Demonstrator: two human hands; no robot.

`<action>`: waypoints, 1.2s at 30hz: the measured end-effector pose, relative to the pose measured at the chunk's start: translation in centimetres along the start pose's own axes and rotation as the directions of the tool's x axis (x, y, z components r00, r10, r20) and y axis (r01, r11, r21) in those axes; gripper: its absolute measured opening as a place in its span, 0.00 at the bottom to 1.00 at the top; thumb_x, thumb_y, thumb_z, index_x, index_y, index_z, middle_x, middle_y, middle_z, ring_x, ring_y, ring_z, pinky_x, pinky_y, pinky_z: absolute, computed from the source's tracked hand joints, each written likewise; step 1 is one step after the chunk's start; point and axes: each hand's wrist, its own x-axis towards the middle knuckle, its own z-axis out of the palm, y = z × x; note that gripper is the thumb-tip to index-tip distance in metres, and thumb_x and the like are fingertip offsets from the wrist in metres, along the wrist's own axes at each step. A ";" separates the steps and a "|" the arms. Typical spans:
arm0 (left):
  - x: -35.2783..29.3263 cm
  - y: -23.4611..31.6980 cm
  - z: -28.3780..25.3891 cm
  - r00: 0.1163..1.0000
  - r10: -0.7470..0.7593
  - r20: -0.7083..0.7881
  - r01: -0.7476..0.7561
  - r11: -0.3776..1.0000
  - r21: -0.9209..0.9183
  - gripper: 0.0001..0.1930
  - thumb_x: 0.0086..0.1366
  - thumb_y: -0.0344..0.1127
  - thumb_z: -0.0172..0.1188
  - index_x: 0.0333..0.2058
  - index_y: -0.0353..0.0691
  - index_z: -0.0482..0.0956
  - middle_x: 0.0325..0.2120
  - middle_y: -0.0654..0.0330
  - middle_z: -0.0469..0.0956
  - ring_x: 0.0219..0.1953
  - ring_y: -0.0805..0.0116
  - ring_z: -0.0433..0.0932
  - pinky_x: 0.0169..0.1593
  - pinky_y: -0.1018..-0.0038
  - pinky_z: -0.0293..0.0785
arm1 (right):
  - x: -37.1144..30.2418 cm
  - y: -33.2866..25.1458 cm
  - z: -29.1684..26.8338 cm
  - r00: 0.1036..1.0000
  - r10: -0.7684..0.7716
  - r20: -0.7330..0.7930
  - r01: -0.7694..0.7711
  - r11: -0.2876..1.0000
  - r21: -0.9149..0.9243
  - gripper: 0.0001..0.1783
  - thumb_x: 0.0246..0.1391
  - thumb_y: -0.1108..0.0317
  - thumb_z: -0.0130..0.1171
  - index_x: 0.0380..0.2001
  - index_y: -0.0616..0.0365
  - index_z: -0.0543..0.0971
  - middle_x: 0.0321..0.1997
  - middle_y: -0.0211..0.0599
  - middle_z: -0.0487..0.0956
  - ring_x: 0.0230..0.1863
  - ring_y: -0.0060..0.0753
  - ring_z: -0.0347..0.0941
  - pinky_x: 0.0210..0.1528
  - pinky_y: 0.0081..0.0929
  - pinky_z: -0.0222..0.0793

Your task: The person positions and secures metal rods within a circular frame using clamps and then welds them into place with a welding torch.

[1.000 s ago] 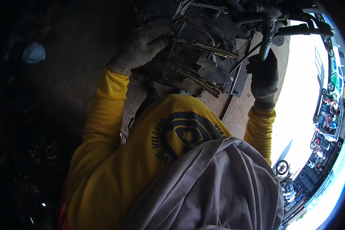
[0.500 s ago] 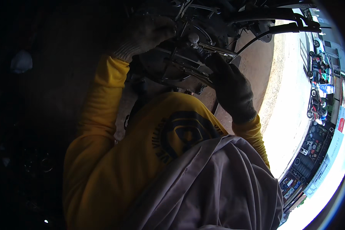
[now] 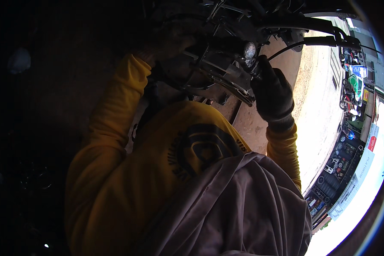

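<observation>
My right hand (image 3: pixel 272 94), in a dark knit glove, is closed around the lower end of a hammer-like tool. Its rounded, shiny metal head (image 3: pixel 249 50) sits just above my fingers, and a thick dark part runs left from it. Beside it is a dark mechanical assembly (image 3: pixel 217 72) of metal rods and brackets, apparently part of a vehicle. My left hand (image 3: pixel 170 45), also gloved, reaches to the left side of this assembly. Deep shadow hides its fingers, so what it holds does not show.
Black hoses or cables (image 3: pixel 320 40) stretch across the upper right. A wrench-like metal piece (image 3: pixel 230 7) lies at the top of the assembly. Brown ground (image 3: pixel 252 123) shows below my right hand. Past a sunlit strip stand parked motorbikes (image 3: pixel 350 104) and shopfronts. The left side is very dark.
The rounded metal head and my right hand have shifted right, away from the middle of the assembly. My left hand has moved slightly right and into deeper shadow.
</observation>
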 end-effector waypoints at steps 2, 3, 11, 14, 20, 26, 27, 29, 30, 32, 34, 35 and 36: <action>0.1 -0.1 0.0 0.999 0.044 -0.016 -0.044 0.999 0.033 0.17 0.70 0.27 0.55 0.57 0.39 0.77 0.49 0.59 0.82 0.52 0.68 0.80 0.58 0.70 0.75 | 0.3 0.8 0.1 1.000 -0.018 -0.016 0.018 1.000 0.005 0.30 0.54 0.71 0.64 0.62 0.55 0.75 0.47 0.38 0.81 0.34 0.35 0.79 0.33 0.31 0.80; 0.3 -0.5 0.1 0.998 0.058 -0.022 -0.057 0.997 0.042 0.17 0.70 0.26 0.55 0.57 0.38 0.77 0.49 0.59 0.82 0.52 0.68 0.80 0.58 0.70 0.75 | 0.5 1.6 0.7 0.995 -0.100 0.014 0.100 0.995 -0.026 0.33 0.52 0.72 0.65 0.63 0.55 0.74 0.46 0.38 0.81 0.34 0.35 0.79 0.33 0.30 0.79; 0.1 -1.4 0.3 0.999 -0.046 0.004 0.046 0.986 -0.162 0.19 0.70 0.27 0.55 0.59 0.41 0.76 0.52 0.59 0.80 0.54 0.67 0.78 0.59 0.69 0.75 | 0.0 3.1 1.1 0.992 -0.110 0.065 0.107 0.994 0.035 0.38 0.51 0.72 0.67 0.66 0.55 0.70 0.43 0.37 0.81 0.35 0.37 0.79 0.35 0.30 0.80; 0.4 -2.0 -0.1 0.999 0.007 0.035 -0.005 0.999 -0.040 0.19 0.70 0.28 0.55 0.59 0.42 0.76 0.52 0.59 0.80 0.54 0.67 0.78 0.59 0.69 0.75 | -0.5 3.6 1.4 0.992 -0.119 -0.033 0.120 0.991 0.055 0.37 0.51 0.71 0.68 0.66 0.55 0.71 0.44 0.40 0.81 0.35 0.38 0.79 0.36 0.30 0.80; -0.1 -1.3 0.4 0.988 0.152 -0.023 -0.143 0.964 0.224 0.16 0.72 0.30 0.54 0.57 0.42 0.77 0.51 0.60 0.81 0.54 0.68 0.78 0.59 0.70 0.74 | -1.1 4.6 3.2 0.947 -0.300 0.117 0.309 0.949 -0.061 0.37 0.48 0.75 0.68 0.65 0.54 0.73 0.40 0.41 0.81 0.33 0.39 0.79 0.35 0.31 0.79; 0.1 -0.7 0.3 0.999 -0.014 -0.029 0.016 0.999 0.037 0.16 0.72 0.32 0.55 0.57 0.42 0.77 0.50 0.61 0.82 0.54 0.67 0.79 0.60 0.69 0.74 | 0.2 3.4 0.7 0.979 -0.195 -0.056 0.199 0.978 0.066 0.33 0.50 0.73 0.67 0.62 0.53 0.76 0.41 0.41 0.82 0.37 0.40 0.82 0.37 0.31 0.80; 0.2 -0.5 0.3 0.999 -0.014 -0.030 0.015 0.999 0.039 0.16 0.72 0.32 0.55 0.57 0.42 0.77 0.50 0.61 0.82 0.54 0.67 0.79 0.60 0.69 0.74 | 0.3 3.9 1.4 0.959 -0.269 -0.083 0.276 0.958 0.076 0.36 0.48 0.75 0.69 0.63 0.56 0.74 0.43 0.44 0.82 0.38 0.40 0.82 0.38 0.31 0.80; 0.4 -0.3 0.4 0.989 -0.131 -0.064 0.136 0.987 0.082 0.16 0.72 0.33 0.55 0.56 0.41 0.78 0.50 0.60 0.82 0.54 0.67 0.79 0.59 0.69 0.74 | 0.0 4.5 2.4 0.935 -0.339 -0.109 0.348 0.934 0.079 0.38 0.47 0.77 0.70 0.64 0.59 0.72 0.45 0.46 0.82 0.39 0.41 0.82 0.38 0.31 0.80; 0.4 -0.6 0.5 0.990 -0.127 -0.061 0.132 0.988 0.082 0.16 0.72 0.33 0.55 0.56 0.41 0.78 0.50 0.60 0.82 0.54 0.67 0.79 0.59 0.69 0.74 | -0.3 4.6 2.7 0.953 -0.301 -0.016 0.301 0.954 -0.006 0.38 0.46 0.78 0.70 0.64 0.59 0.73 0.44 0.47 0.82 0.38 0.42 0.82 0.37 0.32 0.80; 0.1 -1.2 0.8 0.996 -0.023 -0.083 0.031 0.995 0.097 0.16 0.72 0.35 0.56 0.56 0.43 0.78 0.49 0.61 0.82 0.53 0.68 0.79 0.58 0.70 0.75 | -0.2 4.5 2.8 0.964 -0.258 0.072 0.264 0.961 -0.087 0.38 0.45 0.78 0.71 0.64 0.59 0.73 0.43 0.48 0.82 0.37 0.42 0.82 0.36 0.32 0.80; 0.1 -1.2 0.7 0.999 -0.012 -0.047 0.014 0.999 0.030 0.17 0.71 0.35 0.56 0.56 0.43 0.78 0.49 0.61 0.82 0.53 0.68 0.79 0.58 0.70 0.75 | 0.1 3.7 2.0 0.974 -0.221 -0.041 0.222 0.975 0.024 0.37 0.46 0.73 0.70 0.63 0.53 0.75 0.43 0.38 0.81 0.35 0.38 0.81 0.35 0.28 0.80; 0.1 -1.0 0.5 1.000 0.000 -0.022 -0.001 1.000 -0.030 0.17 0.71 0.34 0.56 0.57 0.43 0.78 0.49 0.62 0.82 0.53 0.68 0.79 0.58 0.70 0.75 | 0.5 3.3 1.4 0.973 -0.228 -0.042 0.229 0.973 0.031 0.37 0.46 0.73 0.70 0.63 0.53 0.75 0.43 0.38 0.81 0.35 0.38 0.81 0.35 0.28 0.80; 0.0 -1.1 0.4 1.000 -0.005 -0.031 0.004 1.000 -0.028 0.17 0.71 0.34 0.56 0.57 0.43 0.78 0.49 0.62 0.82 0.53 0.68 0.79 0.58 0.70 0.75 | 0.9 2.8 0.6 0.964 -0.257 -0.071 0.258 0.966 0.019 0.36 0.47 0.72 0.70 0.63 0.53 0.75 0.43 0.38 0.81 0.35 0.37 0.81 0.35 0.28 0.80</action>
